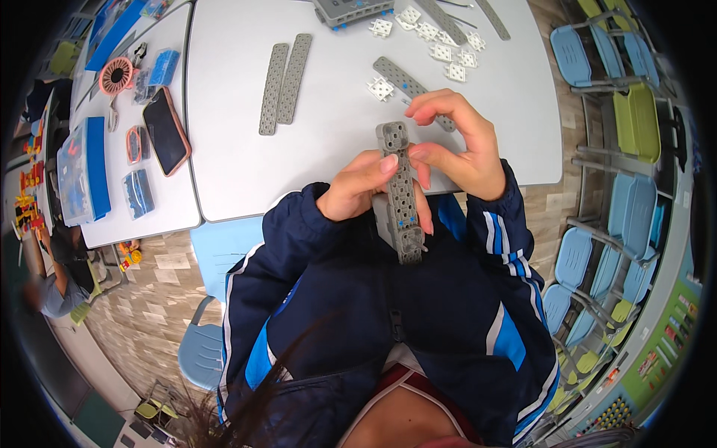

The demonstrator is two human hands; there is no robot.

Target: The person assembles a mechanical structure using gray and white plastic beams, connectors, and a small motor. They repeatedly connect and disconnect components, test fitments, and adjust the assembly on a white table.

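My left hand [357, 183] is closed around a long grey construction beam assembly [401, 183] in front of my chest. Its thumb presses the upper part, and a finger shows past the right side. The assembly is full of holes, with block-like pieces at both ends and small blue pegs near the lower one. Beside its upper right edge is my right hand [467, 142], fingers curved and apart. The right thumb tip is at the beam's edge; whether it touches is unclear. Just beyond the right hand, a grey perforated beam [399, 78] with blue pegs lies on the table.
Two grey beams [284, 86] lie on the white table [231, 149]. White connector blocks [442, 53] and a grey controller box [355, 10] are farther back. Leftward are a phone [166, 131], a pink fan [116, 75] and a parts box [84, 172]. Blue chairs [571, 254] stand right.
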